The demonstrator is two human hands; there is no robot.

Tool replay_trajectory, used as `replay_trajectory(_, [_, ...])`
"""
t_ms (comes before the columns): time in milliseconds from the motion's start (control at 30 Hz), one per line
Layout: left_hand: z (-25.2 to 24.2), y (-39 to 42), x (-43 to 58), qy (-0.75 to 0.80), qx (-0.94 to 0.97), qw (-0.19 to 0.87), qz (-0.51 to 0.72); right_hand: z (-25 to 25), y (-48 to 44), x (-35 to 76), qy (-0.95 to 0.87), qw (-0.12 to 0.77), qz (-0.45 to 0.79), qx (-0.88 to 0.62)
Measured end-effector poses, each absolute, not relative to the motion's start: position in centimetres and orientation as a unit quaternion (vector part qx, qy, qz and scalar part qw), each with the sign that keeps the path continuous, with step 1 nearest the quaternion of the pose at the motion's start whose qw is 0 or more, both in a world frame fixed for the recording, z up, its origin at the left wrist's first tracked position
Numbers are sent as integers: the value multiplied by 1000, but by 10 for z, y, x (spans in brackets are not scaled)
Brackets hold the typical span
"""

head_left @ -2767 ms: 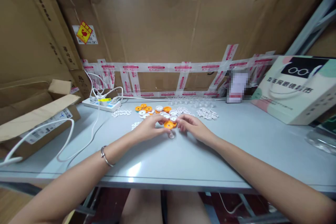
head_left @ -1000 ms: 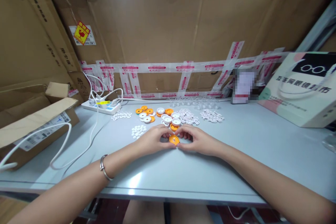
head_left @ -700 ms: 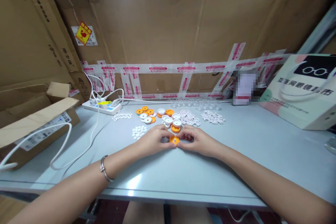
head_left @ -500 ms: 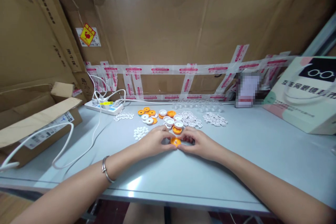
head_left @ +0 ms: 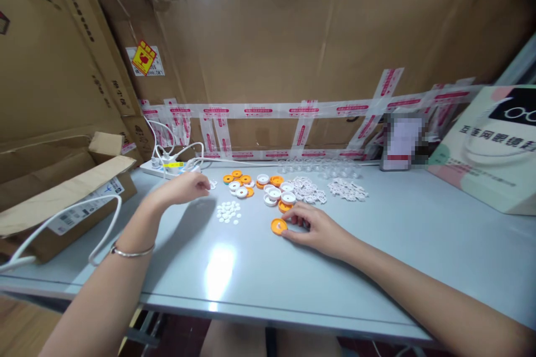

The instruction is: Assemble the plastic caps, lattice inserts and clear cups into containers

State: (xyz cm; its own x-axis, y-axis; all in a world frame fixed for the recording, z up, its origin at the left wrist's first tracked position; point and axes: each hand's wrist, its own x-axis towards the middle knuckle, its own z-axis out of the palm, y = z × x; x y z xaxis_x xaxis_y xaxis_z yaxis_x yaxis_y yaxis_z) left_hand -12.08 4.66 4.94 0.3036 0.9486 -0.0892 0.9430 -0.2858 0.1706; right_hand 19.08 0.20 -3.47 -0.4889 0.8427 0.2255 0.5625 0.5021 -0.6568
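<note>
Right hand (head_left: 312,226): thumb and fingertips grip the rim of a shallow orange cup (head_left: 278,227), which lies on the table (head_left: 251,268) just left of the hand. A small pale piece shows at the cup's centre; the edge grip presumably leaves the hollow uncovered and steadies the cup against the tabletop.

Left hand (head_left: 186,187): well to the left of the right hand, with fingers bent downward over small white pieces (head_left: 213,184), some visible just beyond the fingertips. Whether it grasps one cannot be told, since the hand hides its own fingertips. Its curled posture suits picking at low, flat parts.

Surroundings: white discs (head_left: 228,211) lie between the hands. Beyond the right hand stand stacked orange and white cups (head_left: 274,195), with lacy white pieces (head_left: 307,189) beside them and clear pieces (head_left: 322,168) farther back. Grouping by kind, within an arm's reach, probably lets either hand find a part readily.
</note>
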Motion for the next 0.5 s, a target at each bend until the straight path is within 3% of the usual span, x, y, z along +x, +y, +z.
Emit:
replay_trajectory(200, [39,58,-149,617,773,127,-74,-33,2,192,-817,271,272,-431])
replay_trajectory(500, [32,67,-151,625,765,131,-82,-34,1,192,-812,274,271,-439])
